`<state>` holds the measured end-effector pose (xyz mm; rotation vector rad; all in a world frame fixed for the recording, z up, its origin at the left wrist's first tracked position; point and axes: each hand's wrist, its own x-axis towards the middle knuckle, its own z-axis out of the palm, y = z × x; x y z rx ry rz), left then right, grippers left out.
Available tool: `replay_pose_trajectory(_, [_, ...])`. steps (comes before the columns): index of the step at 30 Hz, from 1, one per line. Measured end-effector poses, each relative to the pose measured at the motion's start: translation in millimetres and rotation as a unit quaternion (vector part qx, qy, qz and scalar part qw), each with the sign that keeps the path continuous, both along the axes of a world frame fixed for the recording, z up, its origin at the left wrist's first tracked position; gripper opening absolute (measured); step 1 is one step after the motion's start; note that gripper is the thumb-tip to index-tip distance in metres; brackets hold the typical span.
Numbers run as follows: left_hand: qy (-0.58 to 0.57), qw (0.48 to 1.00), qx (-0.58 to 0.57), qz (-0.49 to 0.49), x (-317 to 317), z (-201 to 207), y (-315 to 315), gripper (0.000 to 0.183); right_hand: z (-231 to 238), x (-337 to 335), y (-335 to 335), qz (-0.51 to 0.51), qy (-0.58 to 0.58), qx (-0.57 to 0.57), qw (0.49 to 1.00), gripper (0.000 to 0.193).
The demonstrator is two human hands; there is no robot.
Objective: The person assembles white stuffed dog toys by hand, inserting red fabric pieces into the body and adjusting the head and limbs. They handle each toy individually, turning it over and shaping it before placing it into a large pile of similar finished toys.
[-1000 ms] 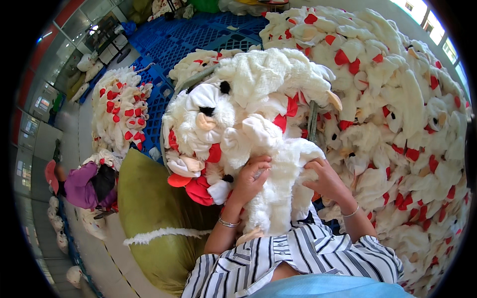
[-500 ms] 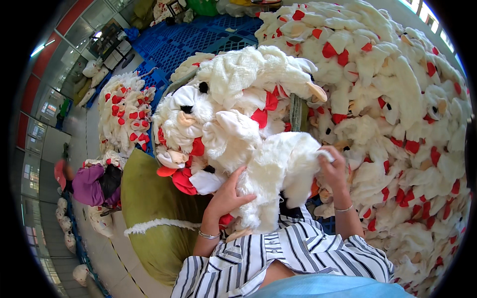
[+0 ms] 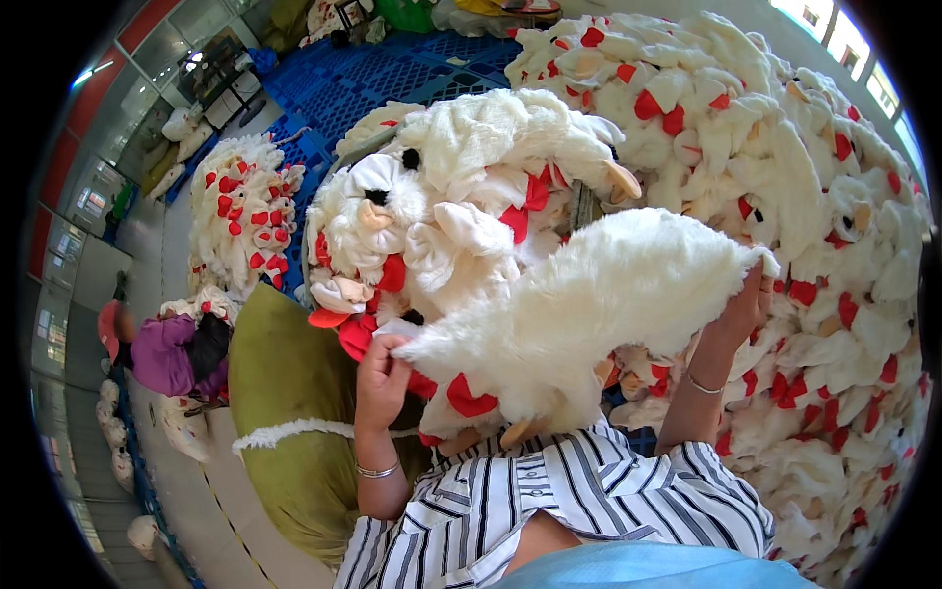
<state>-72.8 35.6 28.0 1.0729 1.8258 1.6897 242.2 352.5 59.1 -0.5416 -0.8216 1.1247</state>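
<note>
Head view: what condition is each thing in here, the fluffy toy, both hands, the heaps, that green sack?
White plush skin: limp, stretched sideways between the hands.
Left hand: pinching one end.
Right hand: gripping the other end.
Plush toy pile: heaped high.
Green sack: bulging, upright.

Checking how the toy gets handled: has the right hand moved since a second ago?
Yes. The right hand has swung outward to the right, toward the big toy heap, stretching the white plush piece.

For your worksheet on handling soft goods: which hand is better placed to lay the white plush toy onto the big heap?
Probably the right hand: it grips the white plush toy at the end beside the heap of plush toys; the left hand pinches the far end.
</note>
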Motion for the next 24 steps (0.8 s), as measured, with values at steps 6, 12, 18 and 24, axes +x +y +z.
replay_pose_trajectory(6, [-0.074,0.981,0.128,0.130,-30,11,-23,0.008,23,-16,-12,0.004,0.006,0.054,0.999,0.021])
replay_pose_trajectory(12, [-0.095,0.955,0.268,0.085,-46,28,-55,0.020,28,-19,-18,0.059,-0.005,0.086,0.995,0.021])
replay_pose_trajectory(18, [-0.128,0.916,0.380,0.004,-84,13,-72,0.032,35,-51,-29,0.084,-0.003,0.015,0.996,0.020])
replay_pose_trajectory(24, [-0.147,0.923,0.330,0.129,-104,-3,-67,0.022,32,-76,-24,0.045,-0.051,-0.005,0.998,0.018])
